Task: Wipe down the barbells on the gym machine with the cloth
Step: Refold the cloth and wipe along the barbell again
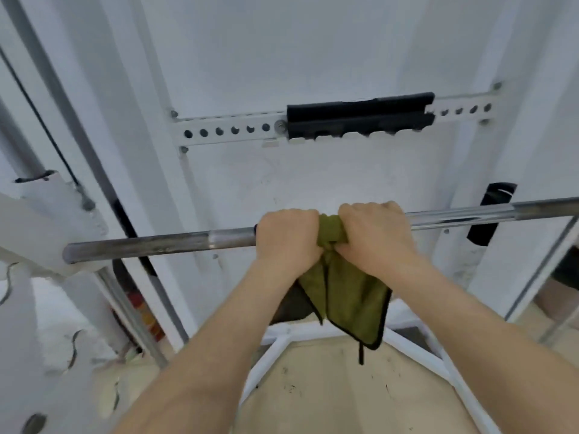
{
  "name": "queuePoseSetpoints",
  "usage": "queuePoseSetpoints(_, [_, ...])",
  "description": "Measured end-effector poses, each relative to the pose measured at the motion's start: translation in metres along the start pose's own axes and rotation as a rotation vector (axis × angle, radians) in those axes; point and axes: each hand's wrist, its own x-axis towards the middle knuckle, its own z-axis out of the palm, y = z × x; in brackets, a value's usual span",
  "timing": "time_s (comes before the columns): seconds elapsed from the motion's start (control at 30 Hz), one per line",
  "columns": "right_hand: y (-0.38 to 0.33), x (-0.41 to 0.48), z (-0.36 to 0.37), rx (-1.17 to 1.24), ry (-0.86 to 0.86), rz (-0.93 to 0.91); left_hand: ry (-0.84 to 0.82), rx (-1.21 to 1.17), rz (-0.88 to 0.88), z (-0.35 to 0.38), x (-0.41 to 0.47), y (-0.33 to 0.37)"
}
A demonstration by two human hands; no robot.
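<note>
A steel barbell point(163, 244) runs across the view from lower left to upper right, dull at its left end and shiny on the right. An olive-green cloth point(344, 296) with black trim is wrapped over the bar's middle, and its loose part hangs below. My left hand point(286, 238) grips the bar at the cloth's left edge. Beside it, my right hand point(376, 234) grips the cloth around the bar. Both hands curl over the bar from above and hide the stretch beneath them.
The white gym machine frame point(103, 170) rises at the left, with a black cable beside it. A perforated white crossbar point(225, 131) with a black pad point(360, 115) sits behind the bar. A black hook point(492, 214) holds the bar at the right. White base tubes lie below.
</note>
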Motion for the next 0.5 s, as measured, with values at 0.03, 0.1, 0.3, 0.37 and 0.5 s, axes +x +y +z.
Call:
queuePoseSetpoints(0.03, [0.024, -0.007, 0.000, 0.007, -0.037, 0.037, -0.007, -0.013, 0.042, 0.001, 0.007, 0.022])
queuePoseSetpoints(0.1, [0.061, -0.018, 0.000, 0.099, -0.130, 0.045, 0.001, -0.052, 0.106, 0.000, 0.015, 0.051])
queuePoseSetpoints(0.3, [0.093, -0.062, -0.015, 1.061, 0.392, 0.499, 0.296, -0.642, 0.119, 0.002, -0.024, 0.033])
queuePoseSetpoints(0.37, [0.099, -0.074, -0.005, 1.109, 0.478, 0.742, 0.520, -0.895, -0.150, 0.000, -0.050, 0.024])
queuePoseSetpoints(0.5, [0.102, -0.081, 0.014, 1.323, 0.288, 0.880, 0.302, -1.391, -0.706, 0.014, -0.071, 0.023])
